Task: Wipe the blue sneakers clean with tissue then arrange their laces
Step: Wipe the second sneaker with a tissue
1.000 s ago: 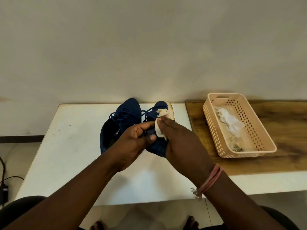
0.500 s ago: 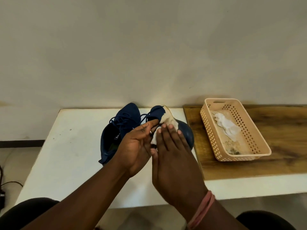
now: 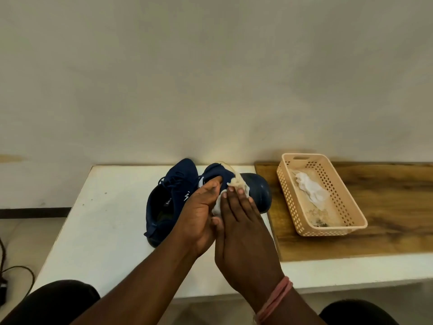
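Note:
Two blue sneakers are on the white table (image 3: 100, 231). One sneaker (image 3: 164, 202) rests on the table at the left, its opening towards me. The other sneaker (image 3: 256, 188) is tipped on its side, sole to the right, held up by my left hand (image 3: 199, 212), whose fingers curl round its upper. My right hand (image 3: 241, 221) presses a crumpled white tissue (image 3: 236, 184) flat against that sneaker with straight fingers. Much of the held sneaker is hidden behind both hands.
A beige perforated basket (image 3: 351, 219) with used white tissue (image 3: 309, 186) inside sits on a wooden board (image 3: 398, 207) at the right. The wall runs close behind the table. Black cables (image 3: 14, 273) lie on the floor at the left.
The held sneaker has turned onto its side, showing its blue sole. My right hand has flattened and slid the tissue up along the sneaker.

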